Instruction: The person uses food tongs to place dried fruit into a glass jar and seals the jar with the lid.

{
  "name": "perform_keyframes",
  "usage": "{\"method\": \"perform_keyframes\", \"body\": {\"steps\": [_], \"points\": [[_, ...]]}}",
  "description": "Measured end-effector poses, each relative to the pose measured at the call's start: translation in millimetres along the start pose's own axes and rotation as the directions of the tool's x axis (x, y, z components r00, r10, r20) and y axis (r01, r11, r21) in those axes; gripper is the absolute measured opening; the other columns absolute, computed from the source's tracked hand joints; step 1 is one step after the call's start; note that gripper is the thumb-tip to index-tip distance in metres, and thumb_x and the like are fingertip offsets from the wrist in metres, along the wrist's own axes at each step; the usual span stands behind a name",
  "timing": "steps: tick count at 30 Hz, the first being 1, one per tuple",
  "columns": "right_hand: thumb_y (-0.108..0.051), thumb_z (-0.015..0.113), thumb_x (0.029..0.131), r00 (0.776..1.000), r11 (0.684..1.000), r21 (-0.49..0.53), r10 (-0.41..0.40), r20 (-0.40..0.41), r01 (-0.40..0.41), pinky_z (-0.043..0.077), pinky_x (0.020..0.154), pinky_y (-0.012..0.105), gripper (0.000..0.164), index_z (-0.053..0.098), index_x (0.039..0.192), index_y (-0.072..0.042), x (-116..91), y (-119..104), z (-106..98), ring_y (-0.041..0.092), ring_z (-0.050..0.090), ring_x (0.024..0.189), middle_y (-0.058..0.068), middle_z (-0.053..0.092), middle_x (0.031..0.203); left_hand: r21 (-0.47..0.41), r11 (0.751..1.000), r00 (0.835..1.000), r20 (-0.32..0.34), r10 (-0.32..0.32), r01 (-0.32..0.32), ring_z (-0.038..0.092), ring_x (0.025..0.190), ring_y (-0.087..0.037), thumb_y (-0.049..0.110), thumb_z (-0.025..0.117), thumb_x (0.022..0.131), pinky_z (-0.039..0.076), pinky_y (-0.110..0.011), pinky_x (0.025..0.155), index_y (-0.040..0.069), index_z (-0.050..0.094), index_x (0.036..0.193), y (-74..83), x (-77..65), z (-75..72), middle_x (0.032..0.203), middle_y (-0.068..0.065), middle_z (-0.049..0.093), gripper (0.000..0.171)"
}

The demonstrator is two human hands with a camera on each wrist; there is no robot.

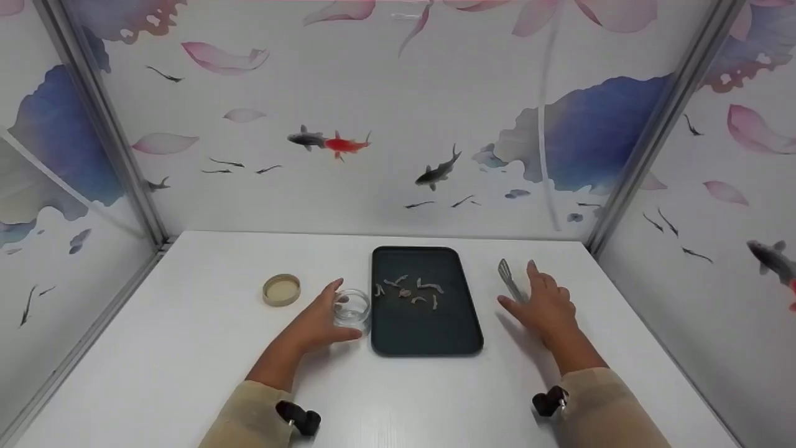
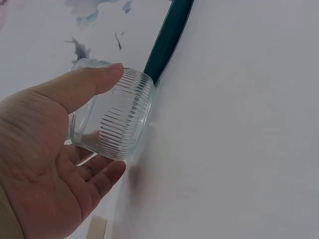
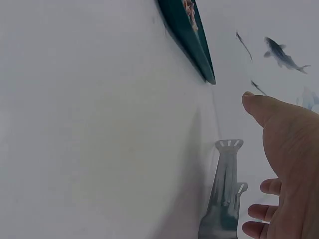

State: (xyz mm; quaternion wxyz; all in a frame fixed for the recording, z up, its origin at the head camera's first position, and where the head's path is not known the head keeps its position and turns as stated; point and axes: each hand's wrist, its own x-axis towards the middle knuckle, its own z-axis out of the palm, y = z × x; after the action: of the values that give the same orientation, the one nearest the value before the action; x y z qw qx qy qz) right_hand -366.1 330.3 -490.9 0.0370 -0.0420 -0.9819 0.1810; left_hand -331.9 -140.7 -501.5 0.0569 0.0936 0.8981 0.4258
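Observation:
My left hand (image 1: 320, 320) is spread around a clear glass jar (image 1: 352, 308), thumb on the near side and fingers on the far side. Ribbed glass shows on the jar (image 2: 124, 114) in the left wrist view, its lower fingers standing off from the wall. To the right, my right hand (image 1: 547, 308) hovers with spread fingers over metal tongs (image 1: 511, 280), holding nothing. The tongs (image 3: 224, 194) have slotted ends and lie beside the fingers in the right wrist view. Between the hands is a dark green tray (image 1: 423, 336) with several thin, brownish, dried-looking strips (image 1: 429, 286).
A round gold-coloured lid (image 1: 281, 290) lies left of the jar. The white table (image 1: 186, 348) is bounded by printed panels (image 1: 385, 186) at the back and sides, with metal posts (image 1: 106, 124) at the corners.

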Motion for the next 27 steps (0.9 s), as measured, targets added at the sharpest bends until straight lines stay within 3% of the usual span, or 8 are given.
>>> {"method": "perform_keyframes", "body": {"steps": [9, 20, 27], "points": [[-0.071, 0.063, 0.096, 0.995, 0.995, 0.041, 0.090, 0.041, -0.091, 0.033, 0.116, 0.078, 0.115, 0.004, 0.172, -0.006, 4, 8, -1, 0.062, 0.029, 0.147, 0.037, 0.021, 0.168, -0.064, 0.998, 1.000, 0.011, -0.027, 0.027, 0.033, 0.162, -0.039, 0.039, 0.096, 0.080, 0.028, -0.061, 0.130, 0.021, 0.017, 0.172, -6.8, 0.5, 0.1, 0.171, -0.014, 0.042, 0.123], [-0.055, 0.057, 0.105, 0.983, 0.985, 0.085, 0.141, 0.115, -0.151, 0.040, 0.117, 0.071, 0.105, -0.001, 0.169, 0.004, 2, 9, 2, 0.061, 0.031, 0.149, 0.040, 0.018, 0.165, -0.067, 0.997, 0.999, -0.002, -0.040, 0.040, 0.039, 0.159, -0.040, 0.035, 0.096, 0.079, 0.032, -0.060, 0.128, 0.023, 0.015, 0.172, -4.9, 0.4, 0.5, 0.172, -0.019, 0.037, 0.123], [-0.041, 0.054, 0.108, 0.983, 0.984, 0.092, 0.142, 0.118, -0.153, 0.051, 0.106, 0.065, 0.088, 0.014, 0.165, 0.013, 4, 15, 7, 0.056, 0.048, 0.136, 0.042, 0.031, 0.157, -0.069, 0.997, 0.999, 0.001, -0.047, 0.047, 0.039, 0.159, -0.040, 0.035, 0.097, 0.079, 0.032, -0.060, 0.128, 0.024, 0.015, 0.172, -6.5, 1.2, 2.6, 0.172, -0.018, 0.038, 0.124]]}}
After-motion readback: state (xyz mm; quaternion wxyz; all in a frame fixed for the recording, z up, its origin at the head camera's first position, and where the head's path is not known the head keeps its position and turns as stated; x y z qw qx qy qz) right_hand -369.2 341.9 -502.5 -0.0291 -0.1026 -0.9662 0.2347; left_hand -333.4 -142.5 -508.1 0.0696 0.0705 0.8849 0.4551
